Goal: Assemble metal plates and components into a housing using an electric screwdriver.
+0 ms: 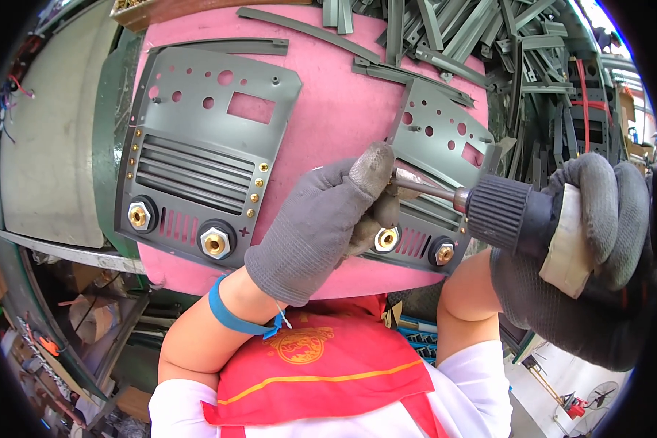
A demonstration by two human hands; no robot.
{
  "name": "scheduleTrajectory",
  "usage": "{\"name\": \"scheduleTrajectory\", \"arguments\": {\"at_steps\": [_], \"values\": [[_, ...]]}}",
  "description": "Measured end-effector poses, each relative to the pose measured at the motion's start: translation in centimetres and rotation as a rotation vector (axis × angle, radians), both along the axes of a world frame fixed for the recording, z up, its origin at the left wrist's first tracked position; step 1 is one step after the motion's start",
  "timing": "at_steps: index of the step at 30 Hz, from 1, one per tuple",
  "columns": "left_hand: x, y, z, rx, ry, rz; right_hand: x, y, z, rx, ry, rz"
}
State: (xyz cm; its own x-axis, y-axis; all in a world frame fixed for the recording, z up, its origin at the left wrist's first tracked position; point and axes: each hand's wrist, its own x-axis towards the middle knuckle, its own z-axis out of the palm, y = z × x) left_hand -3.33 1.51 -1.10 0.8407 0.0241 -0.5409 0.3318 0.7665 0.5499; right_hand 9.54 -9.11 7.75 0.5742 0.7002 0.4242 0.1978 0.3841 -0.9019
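Our left hand (327, 223) is covering the near left part of the right grey panel (445, 146), hiding the driver's tip. Our right hand (591, 255) is wrapping the screwdriver (500, 212) handle. The far strip pile (474, 29) is running off the top edge.

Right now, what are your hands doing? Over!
Left hand steadies grey panel. Right hand grips power screwdriver, bit at panel. Second panel lies beside, clear.
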Motion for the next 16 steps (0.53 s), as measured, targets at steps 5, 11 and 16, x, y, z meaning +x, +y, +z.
{"name": "scheduleTrajectory", "arguments": {"at_steps": [5,11,16], "values": [[0.2,0.1,-0.1,-0.209,-0.069,0.007,0.1,0.2,0.0,0.015,0.043,-0.008],[0.3,0.3,1.0,0.02,0.0,0.021,1.2,1.0,-0.6,0.018,0.097,-0.04],[0.7,-0.9,-1.2,0.872,-0.01,-0.005,3.6,-2.3,-0.3,0.026,0.156,-0.053]]}}
